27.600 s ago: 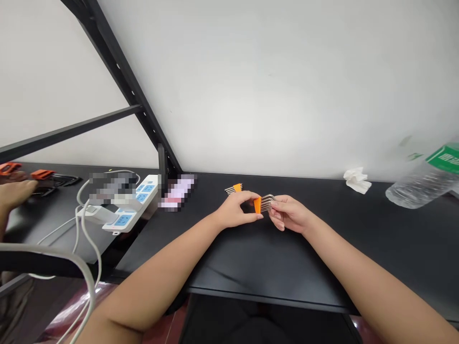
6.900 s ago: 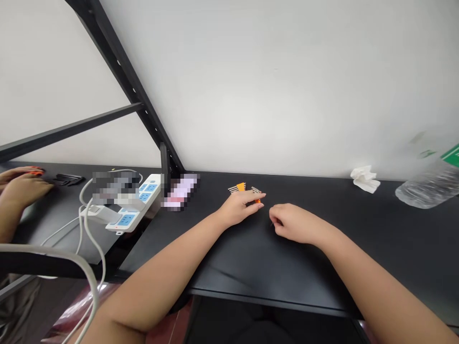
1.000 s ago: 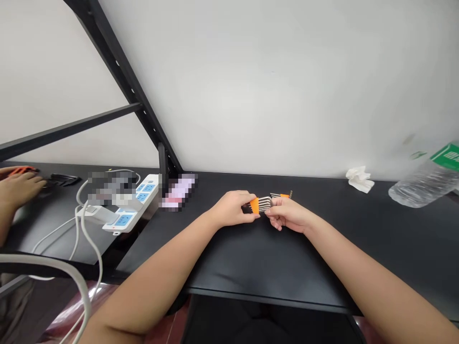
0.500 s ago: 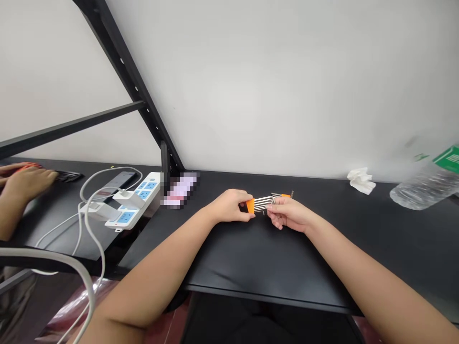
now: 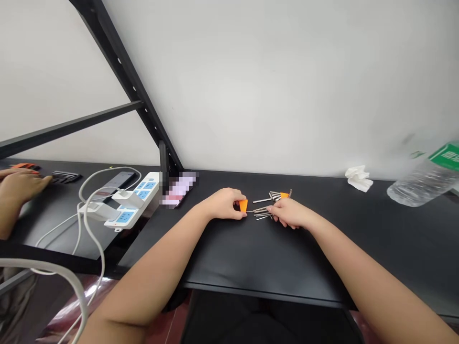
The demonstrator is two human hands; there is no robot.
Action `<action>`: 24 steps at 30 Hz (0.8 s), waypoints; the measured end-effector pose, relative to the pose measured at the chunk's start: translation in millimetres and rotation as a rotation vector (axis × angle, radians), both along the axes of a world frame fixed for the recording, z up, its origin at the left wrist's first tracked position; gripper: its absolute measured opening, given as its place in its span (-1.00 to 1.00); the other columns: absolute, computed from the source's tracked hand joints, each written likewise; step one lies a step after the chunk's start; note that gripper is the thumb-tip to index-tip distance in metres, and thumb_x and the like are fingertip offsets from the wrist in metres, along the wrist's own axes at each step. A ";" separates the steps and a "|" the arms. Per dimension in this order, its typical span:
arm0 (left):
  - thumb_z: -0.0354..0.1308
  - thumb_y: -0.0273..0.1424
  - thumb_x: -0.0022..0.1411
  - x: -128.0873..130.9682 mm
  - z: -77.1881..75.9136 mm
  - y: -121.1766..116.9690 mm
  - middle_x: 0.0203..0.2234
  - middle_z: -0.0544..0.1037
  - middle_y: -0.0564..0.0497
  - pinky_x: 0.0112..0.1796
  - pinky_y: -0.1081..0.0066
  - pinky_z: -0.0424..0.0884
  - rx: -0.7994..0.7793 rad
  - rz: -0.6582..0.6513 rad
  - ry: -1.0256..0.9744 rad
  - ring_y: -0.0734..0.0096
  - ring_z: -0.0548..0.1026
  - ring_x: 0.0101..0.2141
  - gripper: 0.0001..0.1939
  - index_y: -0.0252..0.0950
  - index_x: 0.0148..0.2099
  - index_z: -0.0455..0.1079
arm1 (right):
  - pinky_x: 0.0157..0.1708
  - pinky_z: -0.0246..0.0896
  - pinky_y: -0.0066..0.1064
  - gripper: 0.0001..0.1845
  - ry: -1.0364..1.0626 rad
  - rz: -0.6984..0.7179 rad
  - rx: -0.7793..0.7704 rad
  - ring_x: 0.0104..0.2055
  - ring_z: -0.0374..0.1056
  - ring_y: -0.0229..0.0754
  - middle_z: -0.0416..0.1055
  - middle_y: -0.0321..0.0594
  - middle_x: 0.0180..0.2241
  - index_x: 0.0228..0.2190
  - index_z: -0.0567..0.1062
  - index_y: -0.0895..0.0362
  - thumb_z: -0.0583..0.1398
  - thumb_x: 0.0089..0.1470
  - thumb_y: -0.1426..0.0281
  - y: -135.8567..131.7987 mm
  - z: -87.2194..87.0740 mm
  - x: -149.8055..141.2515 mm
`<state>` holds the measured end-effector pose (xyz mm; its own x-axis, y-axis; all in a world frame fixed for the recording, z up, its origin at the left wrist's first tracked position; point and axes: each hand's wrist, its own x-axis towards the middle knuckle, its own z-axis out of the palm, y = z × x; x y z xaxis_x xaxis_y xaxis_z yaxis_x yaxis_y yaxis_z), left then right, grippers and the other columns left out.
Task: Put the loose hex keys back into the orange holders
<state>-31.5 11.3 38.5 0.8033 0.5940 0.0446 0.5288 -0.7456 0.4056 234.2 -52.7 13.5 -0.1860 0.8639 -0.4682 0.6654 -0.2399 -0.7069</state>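
My left hand pinches an orange hex key holder just above the black table. One thin hex key still reaches from the holder toward the right. Several silver L-shaped hex keys lie between the hands, and my right hand has its fingers closed on their bent ends. One loose hex key rests a little farther back. Behind the right hand, a second orange holder with several dark hex keys in it lies on the table, partly covered by that hand.
A white power strip with chargers and cables stands to the left, near a phone. Another person's hand is at far left. A crumpled tissue and a clear plastic bottle lie to the right on the black table.
The hex keys have come out of the orange holder and lie spread between the hands. My left hand with the holder has moved slightly left; my right hand has shifted right.
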 end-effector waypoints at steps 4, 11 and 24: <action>0.32 -0.16 0.10 0.1 -1.2 0.4 -0.45 0.45 0.06 -0.41 0.43 0.22 -0.023 0.000 -0.011 0.42 0.41 -0.43 -0.74 -0.24 -0.39 0.45 | -0.67 0.00 -0.36 -0.44 -0.297 0.058 0.179 -0.68 0.22 -0.23 0.40 -0.15 -0.63 -0.67 0.35 0.10 0.20 0.22 0.02 -1.7 5.5 4.7; 0.31 -0.16 0.12 0.8 -0.8 1.1 -0.41 0.46 0.06 -0.39 0.44 0.23 -0.056 0.011 0.008 0.42 0.40 -0.40 -0.74 -0.24 -0.30 0.48 | -0.45 0.07 -0.41 -0.87 -0.418 0.033 0.407 -0.35 0.38 -0.15 0.51 -0.24 -0.37 -0.31 0.46 0.04 0.16 0.25 0.28 2.7 4.1 16.3; 0.32 -0.19 0.10 4.1 -1.6 -2.8 -0.42 0.45 0.07 -0.39 0.44 0.24 -0.056 0.008 -0.026 0.44 0.39 -0.41 -0.77 -0.24 -0.32 0.48 | -0.13 0.32 -0.25 -0.60 -0.594 0.121 0.721 -0.02 0.43 0.00 0.42 -0.03 0.10 0.13 0.49 0.06 0.13 0.30 0.39 22.4 -18.4 25.4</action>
